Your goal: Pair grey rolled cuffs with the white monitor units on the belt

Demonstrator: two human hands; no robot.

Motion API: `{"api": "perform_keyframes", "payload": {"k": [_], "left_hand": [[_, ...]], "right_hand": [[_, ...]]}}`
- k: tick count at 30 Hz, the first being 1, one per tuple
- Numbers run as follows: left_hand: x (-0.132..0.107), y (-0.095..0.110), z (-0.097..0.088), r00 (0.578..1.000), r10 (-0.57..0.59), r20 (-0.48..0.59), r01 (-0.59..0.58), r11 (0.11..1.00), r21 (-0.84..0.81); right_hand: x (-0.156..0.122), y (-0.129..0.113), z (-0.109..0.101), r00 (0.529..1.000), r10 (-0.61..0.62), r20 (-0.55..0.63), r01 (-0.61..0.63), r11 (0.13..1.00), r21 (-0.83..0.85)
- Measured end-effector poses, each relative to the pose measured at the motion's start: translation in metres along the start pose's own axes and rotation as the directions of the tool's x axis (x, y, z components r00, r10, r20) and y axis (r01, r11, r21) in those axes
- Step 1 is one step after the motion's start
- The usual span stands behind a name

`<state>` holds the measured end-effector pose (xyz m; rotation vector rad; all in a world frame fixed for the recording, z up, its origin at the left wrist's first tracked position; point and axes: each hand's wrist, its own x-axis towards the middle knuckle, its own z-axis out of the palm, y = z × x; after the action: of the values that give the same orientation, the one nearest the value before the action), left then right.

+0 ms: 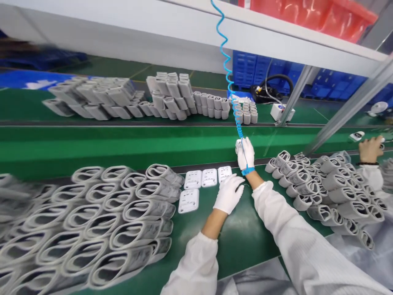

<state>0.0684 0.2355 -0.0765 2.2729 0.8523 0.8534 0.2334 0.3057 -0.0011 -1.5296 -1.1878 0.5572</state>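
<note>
My gloved right hand [246, 155] reaches over the green belt, its fingers closed round a small white plastic device [238, 146] that they partly cover. A blue wrist strap [248, 171] with a coiled blue cord [227, 61] is on that wrist. My gloved left hand [229, 193] is low over the bench, fingers curled, with a small dark piece [239, 187] at the fingertips, too small to name. Just beyond it lies a white plastic housing [225, 173], partly covered. More white housings [193, 179] lie to the left, among them a nearer one [188, 200].
Rolled grey sleeves [135, 227] are stacked on the left, and more grey rolls [334, 184] on the right. Across the green belt [123, 145] stand further stacks [172, 96]. A metal post [346, 110] slants at right. Another person's hand [371, 150] is at far right.
</note>
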Motion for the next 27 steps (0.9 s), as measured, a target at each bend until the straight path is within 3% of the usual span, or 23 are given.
{"api": "perform_keyframes", "payload": {"k": [4,6,8,11,14,16,18,21,27], "left_hand": [[0.001,0.001,0.0,1.0,-0.01,0.023,0.01,1.0,-0.011],[0.0,0.0,0.001,1.0,-0.014,0.016,0.014,1.0,-0.024],[0.0,0.0,0.002,1.0,-0.015,0.0,0.015,0.999,-0.039],[-0.001,-0.001,0.004,1.0,0.005,-0.011,-0.006,0.999,-0.053],[-0.001,-0.003,0.008,0.998,0.065,0.0,-0.065,0.997,-0.033],[-0.001,-0.005,0.011,0.995,0.098,0.007,-0.097,0.995,-0.024],[0.001,-0.008,0.013,0.993,0.114,0.005,-0.114,0.993,-0.028],[0.003,-0.013,0.013,0.993,0.121,-0.013,-0.122,0.992,-0.035],[0.001,-0.011,0.007,0.993,0.102,-0.057,-0.106,0.992,-0.066]], "right_hand": [[-0.059,-0.028,-0.027,0.987,-0.126,-0.103,0.127,0.992,-0.003],[-0.091,-0.046,-0.062,0.966,-0.244,-0.09,0.244,0.97,-0.009],[-0.113,-0.063,-0.11,0.955,-0.282,-0.097,0.279,0.959,-0.045],[-0.123,-0.079,-0.183,0.963,-0.216,-0.158,0.157,0.934,-0.323],[-0.114,-0.077,-0.225,0.997,0.0,-0.076,-0.055,0.694,-0.718],[-0.106,-0.069,-0.232,0.987,0.152,-0.045,-0.123,0.55,-0.826],[-0.101,-0.062,-0.23,0.976,0.216,-0.041,-0.148,0.506,-0.85],[-0.1,-0.065,-0.227,0.975,0.219,-0.046,-0.151,0.492,-0.857],[-0.122,-0.103,-0.228,0.992,0.125,0.026,-0.046,0.543,-0.839]]}}
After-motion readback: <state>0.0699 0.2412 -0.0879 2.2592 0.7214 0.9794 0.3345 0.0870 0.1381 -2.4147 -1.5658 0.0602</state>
